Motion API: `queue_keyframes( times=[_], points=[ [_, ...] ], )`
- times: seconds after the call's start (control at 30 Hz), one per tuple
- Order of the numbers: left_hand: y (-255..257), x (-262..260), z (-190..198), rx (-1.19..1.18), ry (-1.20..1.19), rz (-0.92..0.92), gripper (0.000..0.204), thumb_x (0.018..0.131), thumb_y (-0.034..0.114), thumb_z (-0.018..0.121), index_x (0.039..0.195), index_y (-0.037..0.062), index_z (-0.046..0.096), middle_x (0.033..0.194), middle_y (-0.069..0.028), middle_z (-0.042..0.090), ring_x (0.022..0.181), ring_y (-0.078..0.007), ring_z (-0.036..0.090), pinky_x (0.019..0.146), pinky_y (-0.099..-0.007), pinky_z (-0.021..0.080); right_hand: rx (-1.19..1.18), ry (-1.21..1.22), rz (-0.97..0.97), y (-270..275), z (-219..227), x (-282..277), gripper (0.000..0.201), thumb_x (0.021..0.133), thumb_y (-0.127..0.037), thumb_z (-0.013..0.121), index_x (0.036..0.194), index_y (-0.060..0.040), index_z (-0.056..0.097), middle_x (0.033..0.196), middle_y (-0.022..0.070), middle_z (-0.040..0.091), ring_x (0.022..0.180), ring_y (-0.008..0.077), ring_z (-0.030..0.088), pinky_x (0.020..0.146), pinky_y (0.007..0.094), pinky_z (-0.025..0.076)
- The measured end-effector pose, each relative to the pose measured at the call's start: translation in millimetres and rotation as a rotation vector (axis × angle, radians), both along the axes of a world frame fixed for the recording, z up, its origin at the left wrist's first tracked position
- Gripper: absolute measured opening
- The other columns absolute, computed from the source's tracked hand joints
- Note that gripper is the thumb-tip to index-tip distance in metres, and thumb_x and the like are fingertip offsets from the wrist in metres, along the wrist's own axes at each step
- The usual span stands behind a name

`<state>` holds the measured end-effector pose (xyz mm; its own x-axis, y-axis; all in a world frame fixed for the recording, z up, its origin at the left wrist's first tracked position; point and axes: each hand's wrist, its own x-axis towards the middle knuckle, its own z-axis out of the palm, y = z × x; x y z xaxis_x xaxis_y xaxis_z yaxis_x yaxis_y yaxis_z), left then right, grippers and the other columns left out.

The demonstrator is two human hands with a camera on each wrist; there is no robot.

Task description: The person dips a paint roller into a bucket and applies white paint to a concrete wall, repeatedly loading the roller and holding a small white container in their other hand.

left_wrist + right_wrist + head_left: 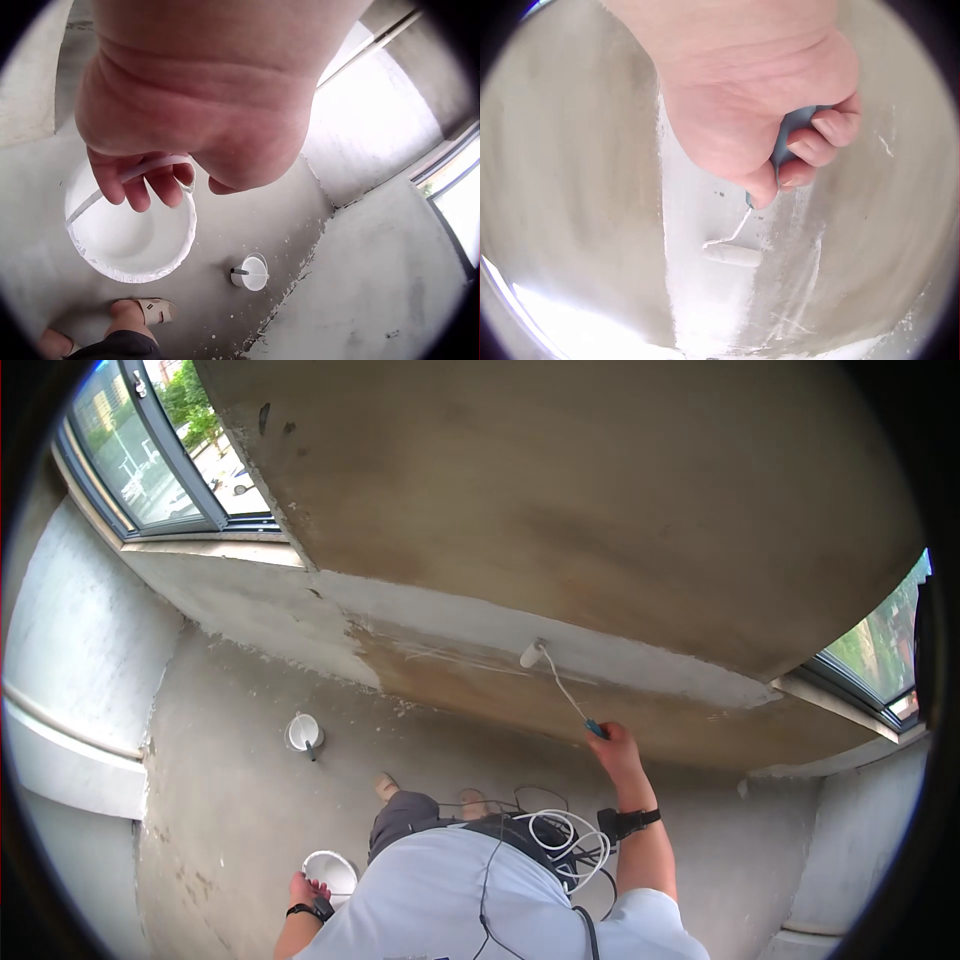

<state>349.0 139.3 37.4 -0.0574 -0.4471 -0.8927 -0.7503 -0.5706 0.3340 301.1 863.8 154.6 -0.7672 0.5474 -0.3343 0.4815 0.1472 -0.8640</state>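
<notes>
My right hand (616, 748) grips the blue handle of a small paint roller (532, 654), its fingers curled round it. In the right wrist view, the white roller sleeve (733, 256) lies against a band of wet white paint (697, 225) on the bare wall. Down at my side, my left hand (309, 888) holds a white bucket (331, 869) by its handle. The left wrist view shows the fingers hooked round the white bail handle (154, 163), and white paint coats the bucket's inside and rim.
A smaller white bucket (304, 732), with a dark-handled tool in it, stands on the concrete floor (230, 760) to the left. Windows (150, 450) flank the wall on both sides. Coiled white cable (575, 840) and black wires hang at my waist.
</notes>
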Motion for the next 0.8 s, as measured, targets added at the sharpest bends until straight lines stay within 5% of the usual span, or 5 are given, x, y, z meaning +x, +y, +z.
queue_keyframes(
  times=[0.37,0.8],
  points=[
    [23,-71,-5,-0.014,0.07,-0.172,0.03,0.087,0.037,0.048,0.102,0.0116,0.044,0.083,-0.0033,0.048,0.078,-0.0224,0.049,0.069,-0.0391,0.041,-0.2,0.094,-0.313,18,-17,82,0.023,0.083,-0.018,0.068,0.094,0.0026,0.062,0.064,-0.0033,0.053,0.054,0.0046,0.044,0.047,0.0216,0.034],
    [22,-83,-7,-0.041,0.065,-0.188,0.028,0.087,0.037,0.045,0.096,0.0108,0.046,0.082,-0.0037,0.048,0.076,-0.023,0.05,0.067,-0.0411,0.042,-0.345,0.102,-0.248,-7,-8,52,0.021,0.086,-0.02,0.065,0.09,-0.0004,0.059,0.063,-0.0035,0.049,0.048,0.0045,0.04,0.041,0.0218,0.028]
  ],
)
